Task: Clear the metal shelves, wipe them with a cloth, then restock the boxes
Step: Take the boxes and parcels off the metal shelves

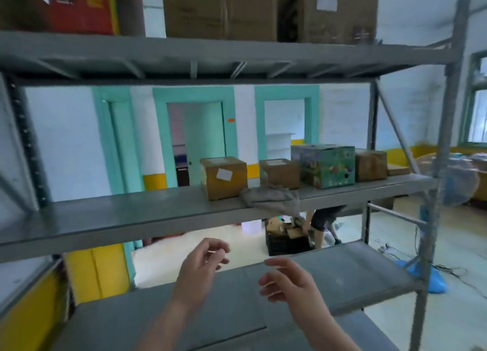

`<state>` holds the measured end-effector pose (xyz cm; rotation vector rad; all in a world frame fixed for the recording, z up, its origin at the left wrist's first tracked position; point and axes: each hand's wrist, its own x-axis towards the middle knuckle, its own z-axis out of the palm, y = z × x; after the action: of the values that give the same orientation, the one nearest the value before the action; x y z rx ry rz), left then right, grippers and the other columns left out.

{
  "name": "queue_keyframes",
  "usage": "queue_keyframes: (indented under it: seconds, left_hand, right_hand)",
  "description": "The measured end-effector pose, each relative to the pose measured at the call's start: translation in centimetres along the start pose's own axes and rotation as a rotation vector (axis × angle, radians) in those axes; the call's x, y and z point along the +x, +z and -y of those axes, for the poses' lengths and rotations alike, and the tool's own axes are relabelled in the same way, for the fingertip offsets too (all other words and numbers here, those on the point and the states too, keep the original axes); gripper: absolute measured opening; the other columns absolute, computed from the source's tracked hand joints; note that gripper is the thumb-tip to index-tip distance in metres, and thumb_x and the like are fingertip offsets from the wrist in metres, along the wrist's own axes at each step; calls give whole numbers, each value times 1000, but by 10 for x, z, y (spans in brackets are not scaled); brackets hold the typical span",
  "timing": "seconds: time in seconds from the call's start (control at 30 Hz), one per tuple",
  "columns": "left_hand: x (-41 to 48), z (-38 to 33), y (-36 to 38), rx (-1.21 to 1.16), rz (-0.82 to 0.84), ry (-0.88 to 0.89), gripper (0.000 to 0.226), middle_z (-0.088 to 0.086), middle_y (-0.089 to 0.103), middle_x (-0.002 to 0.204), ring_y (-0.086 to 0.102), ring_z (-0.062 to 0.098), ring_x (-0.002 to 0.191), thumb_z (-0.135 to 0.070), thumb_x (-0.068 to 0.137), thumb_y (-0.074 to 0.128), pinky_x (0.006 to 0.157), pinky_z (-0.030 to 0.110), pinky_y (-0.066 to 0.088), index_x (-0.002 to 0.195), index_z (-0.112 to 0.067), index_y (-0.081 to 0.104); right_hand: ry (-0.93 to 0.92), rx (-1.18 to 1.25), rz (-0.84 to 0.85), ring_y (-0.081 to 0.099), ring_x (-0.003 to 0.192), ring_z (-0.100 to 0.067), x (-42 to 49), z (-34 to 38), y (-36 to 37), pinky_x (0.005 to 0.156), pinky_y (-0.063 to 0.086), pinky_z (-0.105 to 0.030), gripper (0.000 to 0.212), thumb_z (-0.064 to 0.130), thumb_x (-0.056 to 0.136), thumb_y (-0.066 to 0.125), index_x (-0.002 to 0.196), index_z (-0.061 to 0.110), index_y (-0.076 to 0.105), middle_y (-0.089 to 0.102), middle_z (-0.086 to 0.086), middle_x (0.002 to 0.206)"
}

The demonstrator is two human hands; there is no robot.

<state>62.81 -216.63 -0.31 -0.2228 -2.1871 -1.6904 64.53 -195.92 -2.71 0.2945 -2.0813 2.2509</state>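
Grey metal shelf (105, 219), squarish cardboard boxes (224, 179), rumpled cloth (271, 198); below, left hand (200, 266) and right hand (290, 285) slack, empty.

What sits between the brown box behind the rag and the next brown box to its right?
A colourful green box stands between them on the middle shelf, in the head view.

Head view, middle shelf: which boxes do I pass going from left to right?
Brown box with a white label → smaller brown box → colourful printed box → plain brown box → low flat brown box.
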Motion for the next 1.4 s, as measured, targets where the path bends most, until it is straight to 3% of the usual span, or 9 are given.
queue_keyframes:
  seconds: [0.23,0.5,0.6,0.83,1.0,1.07,1.17,1.27,1.4]
  left_hand:
    - [86,-4,-39,40,16,79,16,-9,71,96,68,9,92,-17,102,54,85,30,54,100,-24,69]
    - [184,12,-31,-60,-192,47,12,-5,63,111,59,15,108,-26,102,55,90,30,48,113,-27,59]
    - [242,19,-21,-40,-275,-14,32,-5,56,125,53,19,119,-32,101,57,102,43,44,130,-29,48]
    - [367,39,10,68,-341,-173,75,8,38,156,38,28,142,-56,95,55,111,39,31,153,-15,33]
    - [422,68,16,29,-355,-311,135,9,59,138,56,32,126,-108,44,43,110,56,40,146,-19,44]
    - [420,65,20,6,-380,-348,111,9,66,123,60,30,118,-96,65,47,107,55,43,142,-15,47]
    - [415,67,26,-27,-435,-335,56,6,69,103,64,22,100,-57,99,48,90,44,50,133,-13,54]
    - [404,61,28,-53,-474,-177,42,-1,66,108,60,8,89,-48,102,48,65,26,41,134,-21,50]
    - [374,34,23,-221,-489,61,44,-7,62,125,65,11,106,-47,100,53,80,27,55,140,-33,44]
  right_hand:
    - [-153,-300,7,72,85,-21,92,31,32,71,57,-34,20,7,100,58,105,24,68,75,-2,91]
    - [-270,-413,-38,64,102,-6,223,55,42,94,56,-36,20,25,100,60,119,29,64,68,11,111]
    - [-285,-492,-60,59,112,-11,296,55,35,99,53,-38,32,29,101,58,133,25,56,58,4,128]
    - [-156,-502,-49,43,140,-29,448,59,22,108,40,-44,66,50,101,52,157,24,27,36,-7,159]
    - [12,-590,23,50,132,-32,501,48,32,105,41,-41,67,57,105,37,152,9,37,50,-14,147]
    - [66,-564,95,61,110,-26,507,41,36,100,47,-39,65,59,104,31,136,7,55,64,-10,120]
    - [86,-523,134,66,99,-25,509,40,38,99,52,-46,53,54,106,31,116,12,62,70,-9,107]
    - [-7,-416,91,69,93,-26,499,49,43,90,57,-46,41,46,105,38,105,14,63,70,-9,98]
    - [-206,-178,-51,66,87,-14,460,71,54,72,54,-31,19,37,106,46,101,29,62,69,2,98]
